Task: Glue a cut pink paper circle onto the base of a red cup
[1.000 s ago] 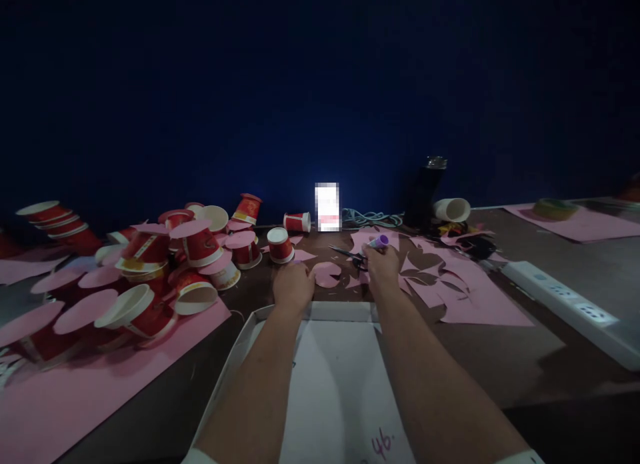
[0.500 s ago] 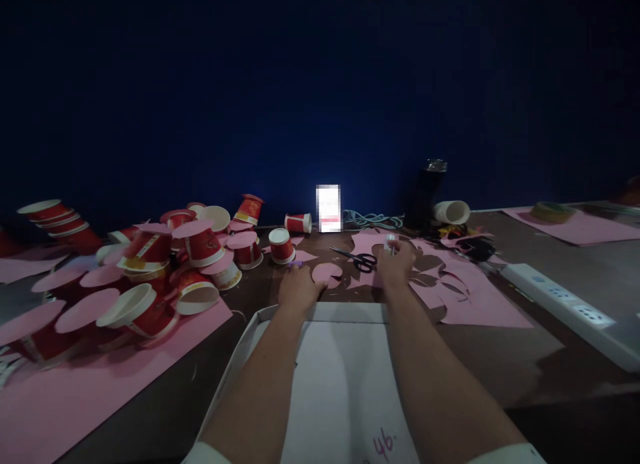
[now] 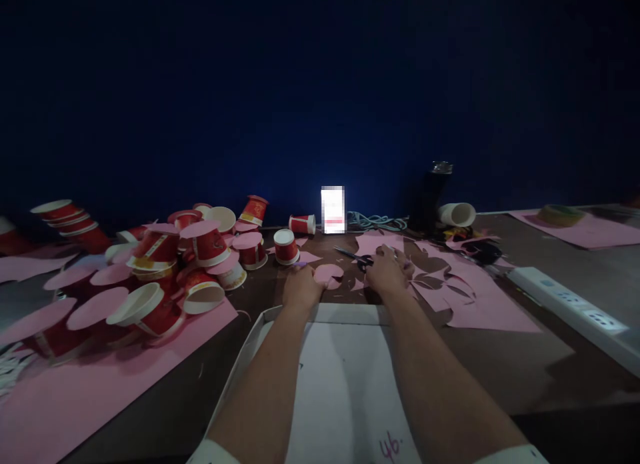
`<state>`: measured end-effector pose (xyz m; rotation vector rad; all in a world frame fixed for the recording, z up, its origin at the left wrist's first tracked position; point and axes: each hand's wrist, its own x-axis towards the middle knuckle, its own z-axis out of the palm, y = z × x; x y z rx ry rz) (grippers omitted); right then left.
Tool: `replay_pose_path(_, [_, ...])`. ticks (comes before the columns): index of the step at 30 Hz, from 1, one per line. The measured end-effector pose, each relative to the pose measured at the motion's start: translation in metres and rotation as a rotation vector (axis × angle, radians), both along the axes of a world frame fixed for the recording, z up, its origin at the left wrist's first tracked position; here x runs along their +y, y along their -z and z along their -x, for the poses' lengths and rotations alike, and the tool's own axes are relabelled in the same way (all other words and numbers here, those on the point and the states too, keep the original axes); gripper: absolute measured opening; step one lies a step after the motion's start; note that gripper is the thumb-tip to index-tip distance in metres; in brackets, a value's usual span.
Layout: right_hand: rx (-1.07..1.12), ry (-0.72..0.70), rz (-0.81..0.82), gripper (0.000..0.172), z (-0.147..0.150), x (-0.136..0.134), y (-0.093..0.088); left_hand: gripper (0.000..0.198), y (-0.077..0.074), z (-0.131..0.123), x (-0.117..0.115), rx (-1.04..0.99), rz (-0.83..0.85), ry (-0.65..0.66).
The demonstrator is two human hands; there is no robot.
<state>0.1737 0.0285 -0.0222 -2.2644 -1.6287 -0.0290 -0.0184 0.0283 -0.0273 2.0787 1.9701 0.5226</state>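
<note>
My left hand (image 3: 301, 289) rests beyond the far edge of the white box lid, its fingers curled. A small purple object (image 3: 300, 264) shows at its fingertips; its kind is unclear. Beside the thumb lies a pink paper disc (image 3: 329, 274) with a slit in its edge. My right hand (image 3: 387, 271) is lowered over the handle end of dark scissors (image 3: 350, 255), its fingers bent. A small whitish bit shows among those fingers, too blurred to name. The scissors lie on the table, blades pointing left and away.
Red paper cups (image 3: 205, 244), several topped with pink discs, crowd the left side over a pink sheet (image 3: 135, 377). A lit phone (image 3: 333, 211) stands against the dark wall. Cut pink paper (image 3: 480, 301), a black bottle (image 3: 430, 194) and a white power strip (image 3: 565, 301) lie right.
My right hand has come down and slightly left, now partly covering the scissors' handles. The whitish object raised in it earlier is mostly hidden. My left hand stays beside the disc.
</note>
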Motion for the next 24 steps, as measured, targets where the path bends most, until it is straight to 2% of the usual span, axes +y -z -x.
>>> replay_pose_path(3, [-0.024,0.054,-0.008,0.026,0.003,0.001,0.002,0.032,0.0,0.001,0.0,-0.049,0.01,-0.01])
replay_pose_path(8, [0.026,0.059,-0.044,0.037,0.002,0.005,0.004,0.029,0.002,0.003,0.002,-0.104,0.026,-0.004])
replay_pose_path(12, [0.064,0.02,-0.137,0.025,0.001,0.006,0.001,0.032,0.003,0.003,0.003,-0.124,0.03,0.009])
replay_pose_path(15, [0.188,0.007,-0.247,0.023,0.001,0.005,-0.007,0.022,0.002,0.001,0.002,-0.136,0.028,0.009])
replay_pose_path(18, [0.446,-0.046,-0.341,0.022,0.004,0.006,-0.014,0.016,-0.002,-0.001,0.0,-0.179,-0.011,-0.008])
replay_pose_path(22, [1.164,-0.194,-0.318,0.022,0.015,0.005,-0.015,0.016,-0.009,-0.004,-0.003,-0.264,-0.06,-0.034])
replay_pose_path(24, [1.427,-0.275,-0.309,0.022,0.022,0.001,-0.018,0.017,-0.009,-0.004,-0.003,-0.323,-0.084,-0.027])
